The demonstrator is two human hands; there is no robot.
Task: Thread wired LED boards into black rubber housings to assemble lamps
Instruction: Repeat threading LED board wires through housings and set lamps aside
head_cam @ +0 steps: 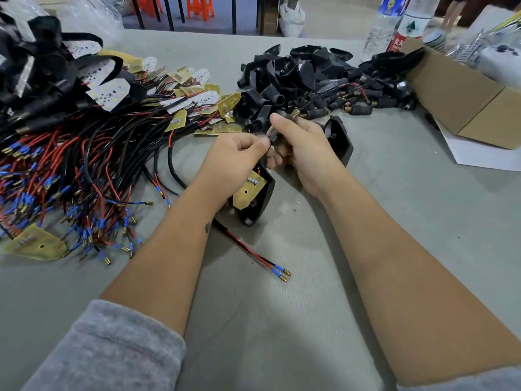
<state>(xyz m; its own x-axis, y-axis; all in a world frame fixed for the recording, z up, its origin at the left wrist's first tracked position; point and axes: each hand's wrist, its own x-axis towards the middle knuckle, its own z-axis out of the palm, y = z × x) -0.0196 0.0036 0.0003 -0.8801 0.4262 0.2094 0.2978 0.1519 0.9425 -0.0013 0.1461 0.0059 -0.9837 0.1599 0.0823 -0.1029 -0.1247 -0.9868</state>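
A black rubber housing (260, 197) with a yellow LED board (248, 191) seated in it hangs below my hands at the table's middle. My left hand (235, 158) pinches the thin wire near the housing's neck. My right hand (301, 145) grips a black stem piece with a brass threaded end (293, 113) sticking out above the thumb. The board's red and black cable (253, 252) trails toward me and ends in blue-sleeved brass terminals. A second housing (339, 139) lies just right of my right hand.
Wired LED boards (84, 165) are heaped at the left, with assembled lamps (42, 71) behind them. Black housings (296, 77) and stems are piled at the back centre. A cardboard box (462, 103) and water bottles (394, 21) stand at the back right.
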